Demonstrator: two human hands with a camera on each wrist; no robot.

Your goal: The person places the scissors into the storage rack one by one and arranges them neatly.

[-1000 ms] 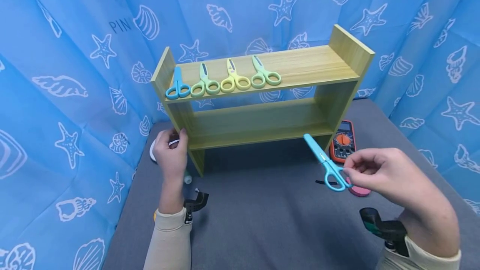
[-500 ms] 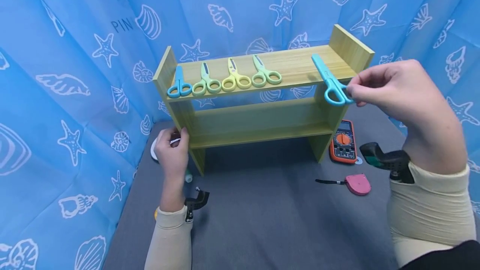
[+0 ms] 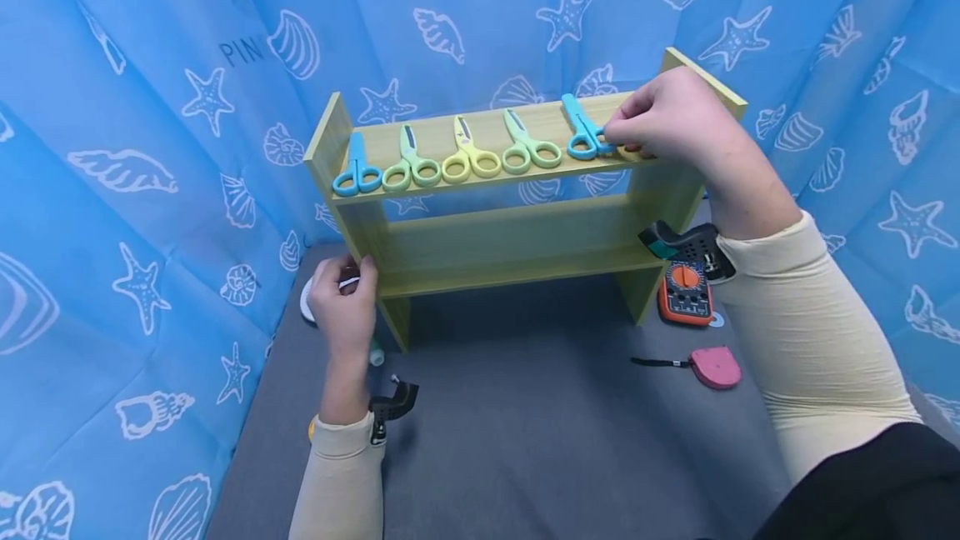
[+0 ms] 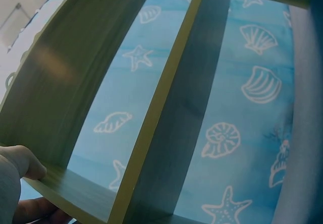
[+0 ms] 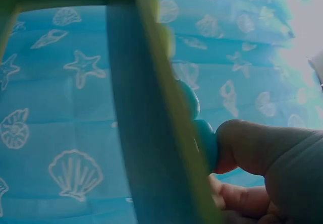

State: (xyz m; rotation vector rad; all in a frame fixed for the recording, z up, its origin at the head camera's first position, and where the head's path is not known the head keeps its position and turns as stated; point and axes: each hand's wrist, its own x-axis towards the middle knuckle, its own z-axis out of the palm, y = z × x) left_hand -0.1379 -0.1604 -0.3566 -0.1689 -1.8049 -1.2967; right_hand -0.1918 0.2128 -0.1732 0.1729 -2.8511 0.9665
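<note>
My right hand (image 3: 667,119) pinches one finger loop of a light-blue pair of scissors (image 3: 581,130) at the right part of the wooden shelf's top board (image 3: 637,107). In the right wrist view its blue loops (image 5: 206,146) stick out past the board's edge, thumb on one loop. To the left lie a blue pair (image 3: 357,169), a green pair (image 3: 408,161), a yellow pair (image 3: 468,157) and another green pair (image 3: 528,147), loops toward me. My left hand (image 3: 345,302) grips the left side panel (image 3: 356,223), thumb inside (image 4: 30,166) and fingers outside.
Right of the shelf lies an orange multimeter (image 3: 686,294), partly behind my right forearm. A pink tape measure (image 3: 715,367) with a black strap is on the grey table (image 3: 517,432). A white round thing (image 3: 306,300) sits behind my left hand. Blue curtains (image 3: 480,15) stand behind.
My right hand has lifted the light-blue scissors from above the table up to the shelf's top board, then moved left beside the row. My left hand stays on the side panel.
</note>
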